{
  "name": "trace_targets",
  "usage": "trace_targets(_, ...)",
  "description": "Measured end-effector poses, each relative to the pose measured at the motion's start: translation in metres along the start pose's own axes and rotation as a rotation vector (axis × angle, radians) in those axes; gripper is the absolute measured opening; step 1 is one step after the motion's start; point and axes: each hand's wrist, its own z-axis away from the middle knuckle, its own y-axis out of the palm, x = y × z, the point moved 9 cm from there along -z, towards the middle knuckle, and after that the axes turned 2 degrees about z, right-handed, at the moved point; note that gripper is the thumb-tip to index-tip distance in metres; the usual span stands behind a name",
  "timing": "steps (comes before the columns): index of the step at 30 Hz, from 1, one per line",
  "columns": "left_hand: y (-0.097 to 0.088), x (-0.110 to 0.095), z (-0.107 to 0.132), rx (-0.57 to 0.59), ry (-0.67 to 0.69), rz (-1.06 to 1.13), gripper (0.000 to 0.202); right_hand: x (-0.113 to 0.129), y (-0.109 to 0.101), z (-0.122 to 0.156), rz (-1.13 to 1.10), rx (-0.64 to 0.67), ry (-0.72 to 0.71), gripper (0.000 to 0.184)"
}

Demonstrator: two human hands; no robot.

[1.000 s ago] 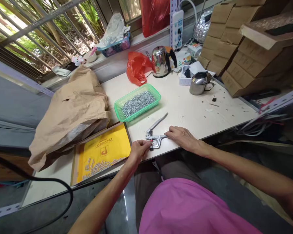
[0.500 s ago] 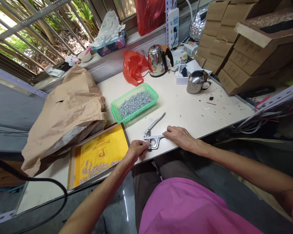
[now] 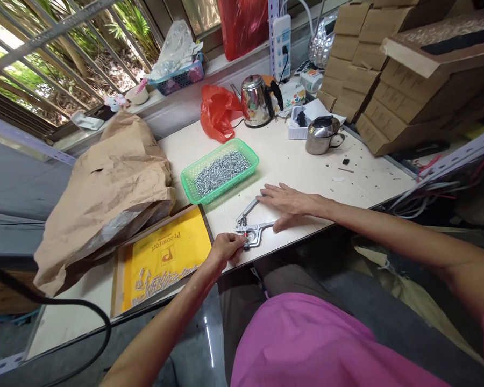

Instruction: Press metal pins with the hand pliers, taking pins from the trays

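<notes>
Silver hand pliers [image 3: 260,228], which look like snap-fastener pliers, lie on the table in front of me with their two handles spread apart and a spring near the jaws. My left hand [image 3: 227,248] is closed in a pinch at the jaw end, by a small red part; what its fingertips hold is hidden. My right hand [image 3: 292,205] is spread across the handle ends, its fingers stretched over the upper handle and its thumb by the lower one. Behind the pliers stands a green basket [image 3: 184,185] full of small metal pieces [image 3: 222,173].
A shallow tray [image 3: 116,290] with a yellow sheet [image 3: 185,231] and small cylindrical pieces [image 3: 161,282] lies left. Brown paper [image 3: 116,166] is heaped beyond it. Towards the back are a red bag [image 3: 215,113], a kettle [image 3: 256,102], a metal pot [image 3: 320,137] and cardboard boxes [image 3: 411,97].
My right hand has opened out and moved up from the lower handle's end to span both handles. My left hand stays at the jaws.
</notes>
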Motion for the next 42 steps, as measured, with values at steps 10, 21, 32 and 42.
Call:
trace_targets(10,0.003,0.006,-0.001,-0.005,0.039,0.005,0.041,0.008,-0.012,0.000,0.069,0.000,0.030,0.095)
trace_targets(21,0.007,0.005,0.006,0.009,0.053,0.088,0.049,0.015,-0.011,0.004,0.134,-0.011,0.053,0.062)
trace_targets(32,0.000,-0.058,0.039,-0.402,0.572,-0.579,0.023,0.023,-0.010,0.012,0.121,-0.055,0.039,0.042)
trace_targets(42,0.056,-0.105,0.003,-0.073,0.841,-1.030,0.059,0.019,-0.015,0.026,0.047,-0.009,0.091,0.070)
